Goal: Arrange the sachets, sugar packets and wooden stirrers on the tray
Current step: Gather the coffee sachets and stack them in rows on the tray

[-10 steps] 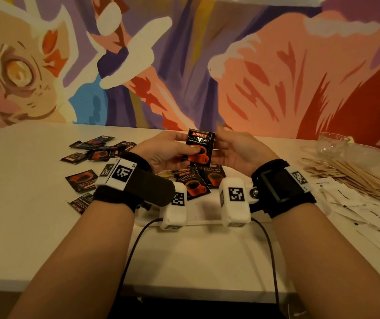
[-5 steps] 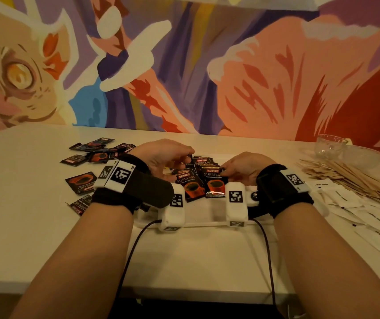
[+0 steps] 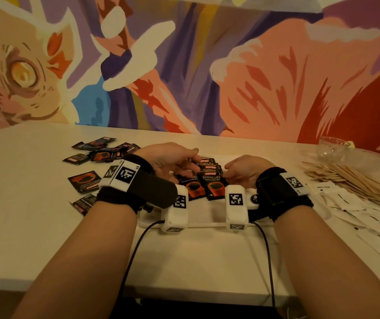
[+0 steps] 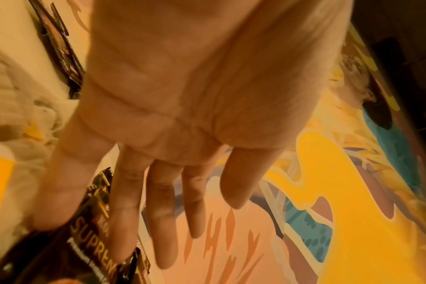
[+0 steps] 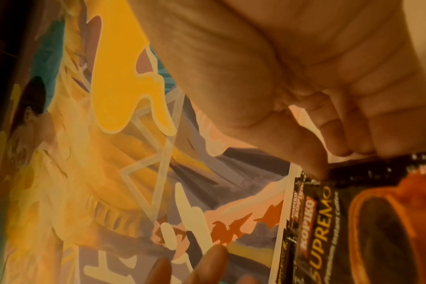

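While glossy black coffee sachets [image 3: 212,180] lie overlapped on the flat white tray [image 3: 205,214], left hand [image 3: 173,161] hovers with fingers straight and right hand [image 3: 242,172] pinches the right row's edge.

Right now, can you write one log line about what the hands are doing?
left hand: open over tray sachets | right hand: fingertips on sachet edge | stirrers, sugar packets: off tray

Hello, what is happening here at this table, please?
A person is arranging black coffee sachets in overlapping rows on a white tray. The left hand hovers over them with straight fingers; the right hand touches the right edge of the front sachet. More sachets lie loose at the left, sugar packets and wooden stirrers at the right.
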Motion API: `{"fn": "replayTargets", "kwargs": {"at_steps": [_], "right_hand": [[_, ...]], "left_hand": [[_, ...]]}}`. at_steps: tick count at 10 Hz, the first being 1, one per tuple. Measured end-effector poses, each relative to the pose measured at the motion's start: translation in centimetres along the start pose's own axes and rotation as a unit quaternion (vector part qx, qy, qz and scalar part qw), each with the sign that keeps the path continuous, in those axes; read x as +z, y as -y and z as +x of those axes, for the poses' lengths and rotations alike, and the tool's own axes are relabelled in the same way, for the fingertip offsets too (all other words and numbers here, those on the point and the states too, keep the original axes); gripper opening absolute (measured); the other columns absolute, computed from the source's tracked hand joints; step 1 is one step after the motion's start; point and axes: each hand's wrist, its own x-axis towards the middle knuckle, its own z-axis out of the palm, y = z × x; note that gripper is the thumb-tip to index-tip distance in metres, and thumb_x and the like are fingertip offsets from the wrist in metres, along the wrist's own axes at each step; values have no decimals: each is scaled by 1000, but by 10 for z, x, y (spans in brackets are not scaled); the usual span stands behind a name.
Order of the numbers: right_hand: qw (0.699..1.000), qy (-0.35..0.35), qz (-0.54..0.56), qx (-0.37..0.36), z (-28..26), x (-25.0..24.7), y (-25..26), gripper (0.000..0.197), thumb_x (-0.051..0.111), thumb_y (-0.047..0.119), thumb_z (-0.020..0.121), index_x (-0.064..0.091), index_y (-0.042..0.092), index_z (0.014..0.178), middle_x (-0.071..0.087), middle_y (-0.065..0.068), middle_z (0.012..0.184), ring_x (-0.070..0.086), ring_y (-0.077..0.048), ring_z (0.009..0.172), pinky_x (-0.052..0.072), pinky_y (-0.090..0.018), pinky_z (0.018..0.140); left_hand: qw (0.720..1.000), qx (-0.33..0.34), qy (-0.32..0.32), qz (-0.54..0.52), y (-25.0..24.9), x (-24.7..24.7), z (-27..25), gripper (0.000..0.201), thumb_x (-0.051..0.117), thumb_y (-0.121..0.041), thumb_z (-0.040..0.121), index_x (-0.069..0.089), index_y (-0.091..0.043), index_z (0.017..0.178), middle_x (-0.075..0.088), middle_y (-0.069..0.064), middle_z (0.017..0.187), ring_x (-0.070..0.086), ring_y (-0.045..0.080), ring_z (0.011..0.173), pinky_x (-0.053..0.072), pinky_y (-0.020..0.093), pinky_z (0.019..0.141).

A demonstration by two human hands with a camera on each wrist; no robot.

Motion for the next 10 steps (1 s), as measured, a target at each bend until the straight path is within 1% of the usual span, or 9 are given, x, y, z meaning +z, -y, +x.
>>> {"fn": "replayTargets", "kwargs": {"at_steps": [1,3,4,5,6,7,8,9,10], "right_hand": [[1000,-17,2,-12,-3,-3,4,26,58,-1,87,57,-4,112,63,-21,110,61,-28,99,50,-44,94],[989,-16,-73,-127,-31,13,42,29,57,13,91,56,10,120,55,-5,103,51,-16,83,43,-27,65],[964,27,-151,-215,-44,44,73,31,58,18,91,57,13,121,54,-1,103,51,-17,91,45,-26,70],[931,89,-242,-259,-48,84,101,35,56,19,92,55,15,126,55,2,102,56,-17,97,52,-29,79],[902,119,-321,-263,-35,122,122,35,51,11,93,54,13,127,56,-6,114,58,-24,107,54,-38,89],[878,129,-371,-272,-16,154,136,35,49,3,89,57,3,124,61,-16,120,61,-20,80,53,-29,79],[861,128,-411,-273,8,175,149,37,52,0,86,58,1,122,62,-18,121,51,-10,59,45,-21,56],[819,109,-507,-247,29,195,161,38,47,7,92,52,2,130,55,-17,130,59,-25,96,47,-27,79],[793,82,-550,-248,49,213,167,40,41,9,96,45,1,135,48,-17,137,46,-31,124,37,-32,100]], "left_hand": [[999,23,-28,-37,-1,-5,0,22,43,-32,99,60,-19,98,64,-2,87,55,12,85,41,37,84],[959,134,-153,-198,0,-40,-9,16,49,-19,96,62,-13,90,63,1,79,56,11,73,44,23,72],[947,143,-213,-195,3,-75,-23,18,48,-19,97,61,-13,87,63,1,77,57,11,71,46,19,66],[959,84,-258,-77,18,-109,-33,16,50,-16,96,62,-6,99,61,3,77,55,11,64,46,16,51],[960,-11,-260,107,37,-127,-47,28,57,-13,91,61,0,115,63,9,91,56,18,71,48,25,63],[938,-102,-222,247,47,-134,-55,43,61,-25,90,55,-9,130,55,9,130,53,22,106,43,28,87],[862,-178,-134,456,39,-135,-71,73,66,-44,83,34,-21,144,38,0,146,41,20,129,36,23,89],[838,-180,-51,513,47,-134,-64,85,68,-50,78,27,-24,147,33,-3,149,35,17,134,35,26,98],[816,-169,-12,553,56,-137,-40,88,73,-48,74,28,-24,145,38,-4,145,40,18,129,36,31,103]]}}
